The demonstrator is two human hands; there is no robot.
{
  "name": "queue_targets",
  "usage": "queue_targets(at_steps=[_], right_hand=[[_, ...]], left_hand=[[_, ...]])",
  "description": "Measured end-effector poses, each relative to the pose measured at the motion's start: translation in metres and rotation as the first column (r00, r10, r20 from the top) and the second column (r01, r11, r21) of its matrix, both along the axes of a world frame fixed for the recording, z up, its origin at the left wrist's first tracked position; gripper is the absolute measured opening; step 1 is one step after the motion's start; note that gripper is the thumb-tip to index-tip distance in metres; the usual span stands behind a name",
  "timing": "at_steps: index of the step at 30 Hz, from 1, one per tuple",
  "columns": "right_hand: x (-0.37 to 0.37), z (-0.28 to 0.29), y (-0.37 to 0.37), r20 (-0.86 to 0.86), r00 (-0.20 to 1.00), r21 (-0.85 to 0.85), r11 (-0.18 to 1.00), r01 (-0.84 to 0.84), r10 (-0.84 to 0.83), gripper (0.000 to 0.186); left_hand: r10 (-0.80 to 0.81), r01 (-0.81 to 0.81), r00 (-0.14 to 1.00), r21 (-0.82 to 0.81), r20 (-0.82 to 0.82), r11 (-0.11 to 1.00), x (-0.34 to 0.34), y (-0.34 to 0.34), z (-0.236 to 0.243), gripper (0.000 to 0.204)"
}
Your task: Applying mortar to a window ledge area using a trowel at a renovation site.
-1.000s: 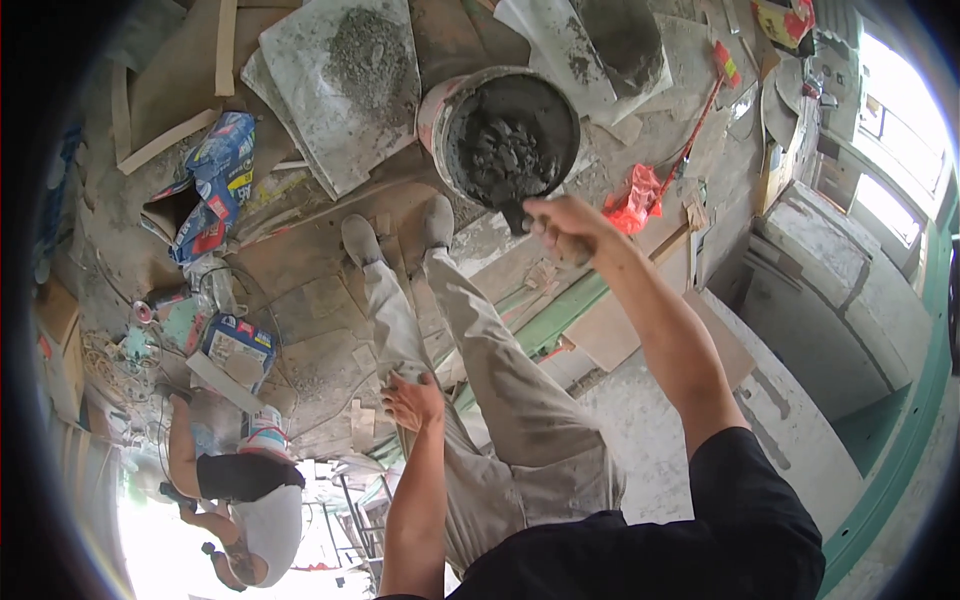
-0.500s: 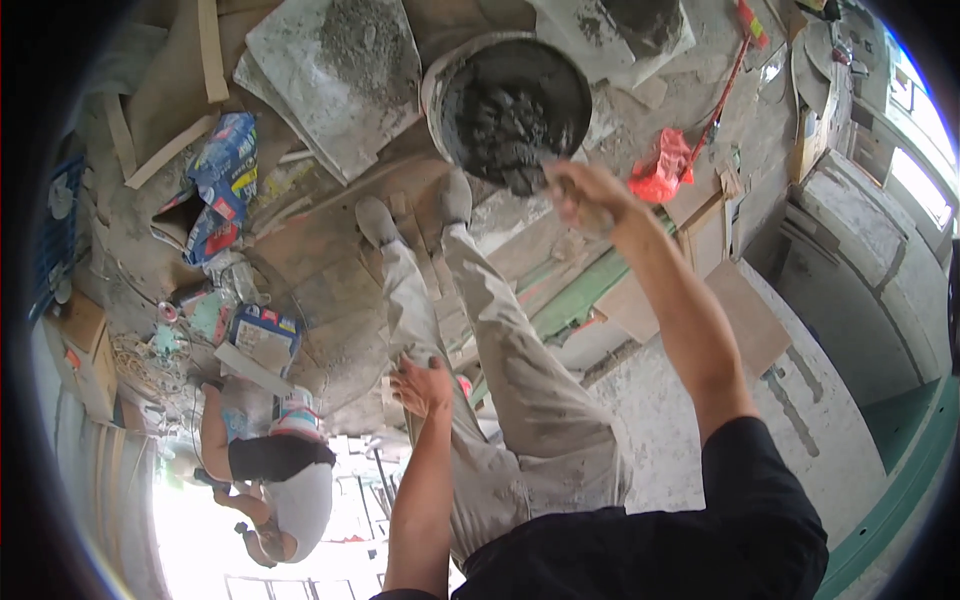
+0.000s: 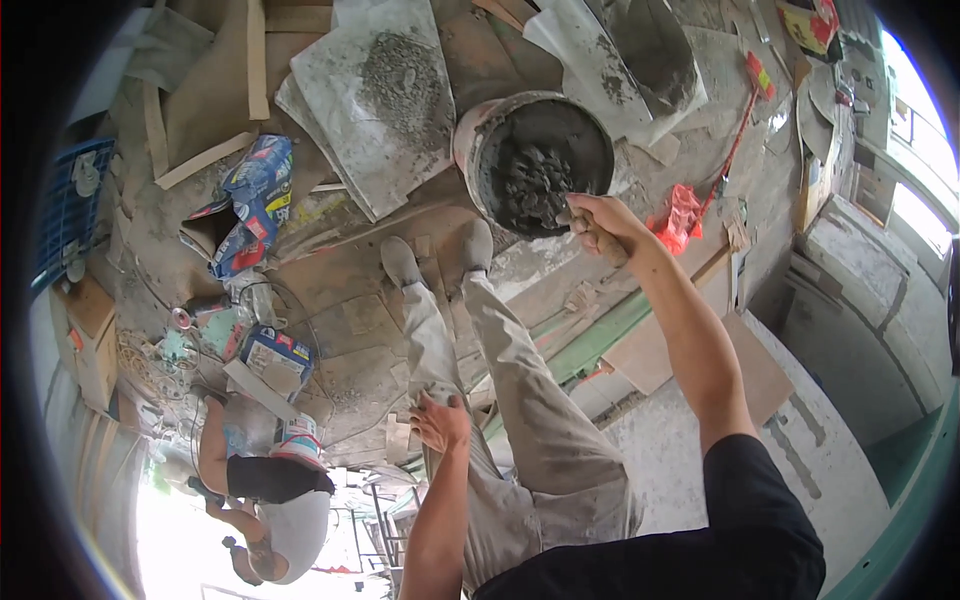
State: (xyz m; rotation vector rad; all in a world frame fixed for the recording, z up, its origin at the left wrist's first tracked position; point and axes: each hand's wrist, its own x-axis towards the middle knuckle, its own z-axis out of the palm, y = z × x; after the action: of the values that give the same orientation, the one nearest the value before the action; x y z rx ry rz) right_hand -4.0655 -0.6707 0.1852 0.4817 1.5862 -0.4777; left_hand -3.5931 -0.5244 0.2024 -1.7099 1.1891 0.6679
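Note:
A round bucket of wet dark grey mortar stands beyond my feet. My right hand is at its near right rim, wrapped round the handle of a trowel. The trowel's mortar-covered blade reaches into the bucket and blends with the lumpy mix, so its outline is unclear. My left hand rests on my left trouser leg near the knee, fingers spread and holding nothing.
Left of the bucket lies a pale board with a grey heap of powder. A blue bag stands farther left. A red-handled tool and red plastic bag lie right. Another person works lower left.
My view has shifted, so the scene sits lower and farther right. My right hand has moved slightly inward with the trowel, from the near rim toward the mortar. My left hand stays on my leg.

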Motion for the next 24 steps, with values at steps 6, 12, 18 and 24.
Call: queue_targets(at_steps=[6, 12, 18, 24], right_hand=[[0.001, 0.069, 0.035, 0.043, 0.994, -0.083, 0.992, -0.098, 0.102, 0.041], [-0.007, 0.12, 0.045, 0.06, 0.998, -0.044, 0.999, -0.029, 0.032, 0.045], [0.007, -0.036, -0.029, 0.192, 0.96, -0.041, 0.976, 0.215, -0.204, 0.05], [-0.011, -0.047, 0.066, -0.337, 0.941, -0.204, 0.978, -0.035, -0.037, 0.06]], left_hand=[[-0.036, 0.036, 0.999, -0.039, 0.01, 0.999, 0.001, -0.003, 0.002, 0.081], [0.011, -0.011, 1.0, 0.005, 0.002, 1.0, 0.003, -0.008, 0.0, 0.079], [-0.042, 0.042, 0.999, -0.034, -0.013, 0.999, 0.011, -0.012, 0.0, 0.076], [-0.054, 0.054, 0.999, 0.006, 0.002, 0.999, 0.01, -0.017, -0.005, 0.081]])
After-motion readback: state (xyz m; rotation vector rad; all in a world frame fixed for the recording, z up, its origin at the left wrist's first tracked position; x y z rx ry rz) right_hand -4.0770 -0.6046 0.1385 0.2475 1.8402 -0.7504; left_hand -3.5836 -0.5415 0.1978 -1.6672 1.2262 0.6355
